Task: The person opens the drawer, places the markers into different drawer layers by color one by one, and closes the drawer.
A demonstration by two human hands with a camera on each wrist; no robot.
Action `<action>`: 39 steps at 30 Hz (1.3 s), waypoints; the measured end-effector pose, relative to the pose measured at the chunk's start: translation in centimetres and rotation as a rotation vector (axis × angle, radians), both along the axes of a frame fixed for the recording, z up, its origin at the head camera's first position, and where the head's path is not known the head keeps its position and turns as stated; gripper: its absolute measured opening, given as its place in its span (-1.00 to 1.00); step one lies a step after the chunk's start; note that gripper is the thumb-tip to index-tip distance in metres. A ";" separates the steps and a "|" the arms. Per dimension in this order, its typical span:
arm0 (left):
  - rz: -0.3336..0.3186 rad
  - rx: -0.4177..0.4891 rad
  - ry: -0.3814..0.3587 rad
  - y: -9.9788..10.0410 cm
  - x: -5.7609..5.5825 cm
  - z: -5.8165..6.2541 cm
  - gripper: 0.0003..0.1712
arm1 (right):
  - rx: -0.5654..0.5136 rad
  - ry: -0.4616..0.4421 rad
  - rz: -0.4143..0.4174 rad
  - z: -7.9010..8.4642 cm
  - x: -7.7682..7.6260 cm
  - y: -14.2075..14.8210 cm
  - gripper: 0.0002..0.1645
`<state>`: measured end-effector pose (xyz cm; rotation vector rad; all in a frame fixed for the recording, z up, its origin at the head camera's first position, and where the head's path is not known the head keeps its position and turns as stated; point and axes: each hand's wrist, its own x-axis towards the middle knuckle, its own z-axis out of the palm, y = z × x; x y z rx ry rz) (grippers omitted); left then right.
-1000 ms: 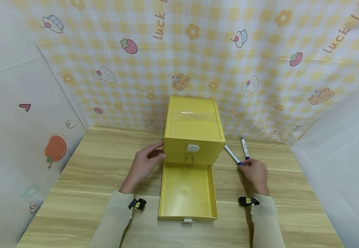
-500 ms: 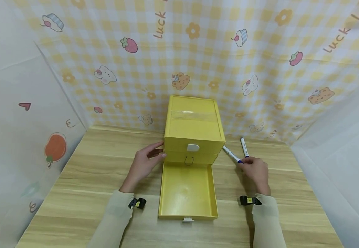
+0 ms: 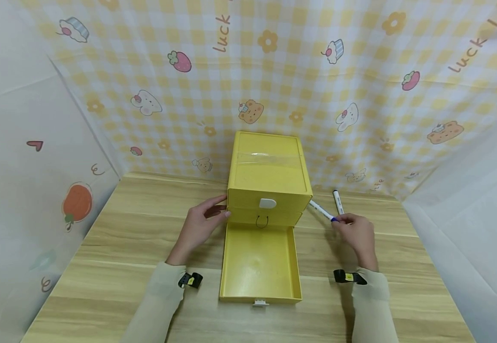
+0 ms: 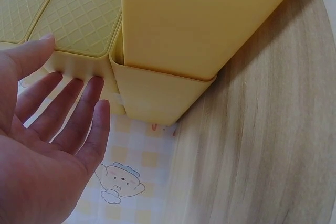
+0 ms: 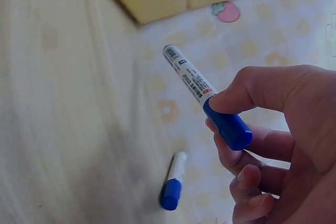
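A yellow drawer cabinet (image 3: 269, 164) stands against the back wall, with its lowest drawer (image 3: 257, 262) pulled out and nothing lying inside. My left hand (image 3: 197, 226) rests against the cabinet's left side. The left wrist view shows its fingers (image 4: 86, 106) extended near the lattice-textured fronts and holding nothing. To the right of the cabinet, my right hand (image 3: 357, 232) pinches a whiteboard marker (image 5: 191, 77) by its blue cap, between thumb and fingers. The white barrel points toward the cabinet. A second blue-capped marker (image 5: 173, 182) lies on the table behind the right hand.
Both hands work over a wooden table (image 3: 136, 228). A yellow checked cloth (image 3: 179, 105) with cartoon prints hangs behind it, and pale sheets close off the left and right. The open drawer's white handle (image 3: 260, 303) faces the near edge.
My right hand has shifted slightly back and to the right, with the pinched marker in it. The left hand, the cabinet and the open drawer stay in place.
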<state>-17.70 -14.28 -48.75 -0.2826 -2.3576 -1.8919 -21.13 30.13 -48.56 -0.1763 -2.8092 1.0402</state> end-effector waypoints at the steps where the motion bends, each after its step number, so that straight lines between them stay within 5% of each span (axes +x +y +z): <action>1: 0.001 0.000 -0.001 0.0 0.0 0.0 -0.40 | -0.004 0.005 0.001 0.2 0.0 0.0 -0.74; 39: -0.003 -0.005 -0.016 -0.1 0.1 0.0 -0.40 | 0.054 0.155 0.060 8.0 4.3 -0.8 -0.76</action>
